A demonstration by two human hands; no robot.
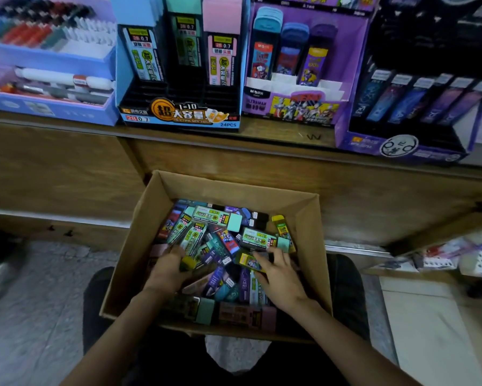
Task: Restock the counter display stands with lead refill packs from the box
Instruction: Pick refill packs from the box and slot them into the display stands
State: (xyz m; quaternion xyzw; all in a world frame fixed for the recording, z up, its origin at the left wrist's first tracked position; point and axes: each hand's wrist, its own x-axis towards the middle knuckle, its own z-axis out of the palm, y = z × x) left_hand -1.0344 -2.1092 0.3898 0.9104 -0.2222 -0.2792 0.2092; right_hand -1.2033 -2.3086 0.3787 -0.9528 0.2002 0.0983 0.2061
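Yellow plastic lies just under the right grip (280, 277), whose fingers (276, 257) are spread and fairly straight, touching a yellow pack (246, 260) without closing round it. That pack sits at the front left edge of the grip. Its long axis runs roughly across the box, tilted a little down to the right, so the fingers meet it on its long side rather than end on.

The left grip (168, 267) has its fingers curled down into the heap over an olive-capped pack (188, 263), whose cap pokes out on the thumb side. Whether that pack is truly held or only covered cannot be told.

Around both grips the cardboard box (139, 246) is filled with loose refill packs lying at every angle, mint-green ones (210, 214) on top toward the far side.

Further out, above the box, the tabletop (276, 135) carries the stands:
- The blue stand (178, 118) is ahead and to the left, closer to the left grip.
- The purple stand (289, 107), holding cartoon-printed packs, is almost straight ahead of the right grip.
- A darker stand (395, 149) is off to the right.

Judging by its print, the yellow pack belongs in the purple stand. The right grip is the nearer one for that lift, and the pack would need turning upright on the way
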